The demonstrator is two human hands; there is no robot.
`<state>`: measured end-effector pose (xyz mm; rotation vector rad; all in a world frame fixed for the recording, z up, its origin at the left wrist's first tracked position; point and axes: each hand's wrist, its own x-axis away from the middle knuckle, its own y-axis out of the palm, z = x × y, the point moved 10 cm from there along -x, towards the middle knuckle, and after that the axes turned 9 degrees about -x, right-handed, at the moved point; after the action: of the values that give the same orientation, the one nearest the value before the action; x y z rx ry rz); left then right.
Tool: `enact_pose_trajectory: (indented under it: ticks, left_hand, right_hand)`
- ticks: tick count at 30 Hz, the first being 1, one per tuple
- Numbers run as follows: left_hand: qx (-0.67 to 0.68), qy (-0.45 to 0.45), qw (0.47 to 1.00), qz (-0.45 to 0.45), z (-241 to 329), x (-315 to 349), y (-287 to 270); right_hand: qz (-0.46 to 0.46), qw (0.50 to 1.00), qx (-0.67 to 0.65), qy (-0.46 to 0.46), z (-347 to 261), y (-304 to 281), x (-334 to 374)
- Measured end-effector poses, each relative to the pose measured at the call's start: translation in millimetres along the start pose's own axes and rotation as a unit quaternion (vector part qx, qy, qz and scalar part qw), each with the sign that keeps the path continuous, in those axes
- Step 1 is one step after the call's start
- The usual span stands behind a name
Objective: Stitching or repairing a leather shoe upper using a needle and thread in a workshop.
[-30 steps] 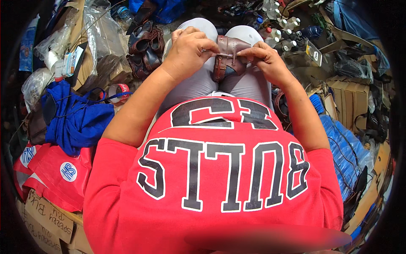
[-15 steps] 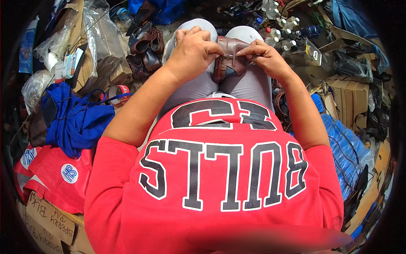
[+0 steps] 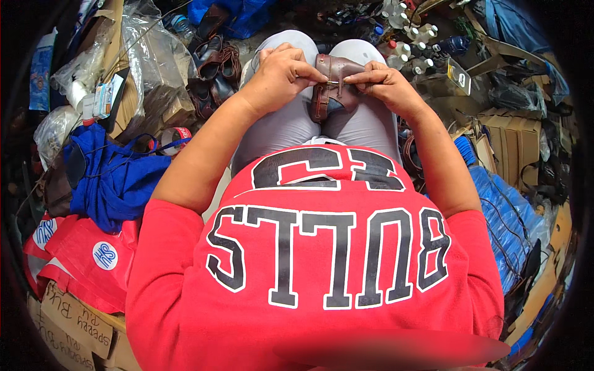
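Note:
A brown leather shoe upper (image 3: 340,102) rests between my knees, with stitched seams and a dark opening along its lower side. A short, thin, pale strip (image 3: 332,82) lies across the leather, between my two hands' fingertips; its kind is too small to tell. My left hand (image 3: 284,75) is closed, with thumb and forefinger pinched at the strip's left end. From the other side, my right hand (image 3: 382,85) is closed too, its thumb and forefinger pinched together at the strip's right end and against the leather. Whatever lies inside the right pinch is hidden.
Several brown shoes (image 3: 216,62) lie left of my knees. Plastic bottles (image 3: 421,46) stand at the far right, near cardboard (image 3: 516,139) and blue plastic wrap (image 3: 501,216). Left are a blue cloth bag (image 3: 111,176), a red bag (image 3: 80,247) and clear plastic sheeting (image 3: 151,49).
Both hands keep their pinches on either side of the strip. My right fingertips have shifted slightly left. The shoe upper has barely moved.

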<state>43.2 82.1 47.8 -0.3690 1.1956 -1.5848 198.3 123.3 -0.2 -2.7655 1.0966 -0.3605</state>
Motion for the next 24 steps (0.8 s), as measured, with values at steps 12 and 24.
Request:
enact_pose_trajectory:
  ticks: [12, 24]
  left_hand:
    - [0.055, -0.083, 0.995, 0.010, -12.1, 4.9, 11.7]
    - [0.033, -0.162, 0.986, 0.007, -13.1, -7.5, 20.1]
  right_hand:
    - [0.098, 0.995, -0.015, 0.014, 0.6, -1.2, 0.7]
    - [0.144, 0.978, -0.132, 0.067, 16.9, -1.4, -12.1]
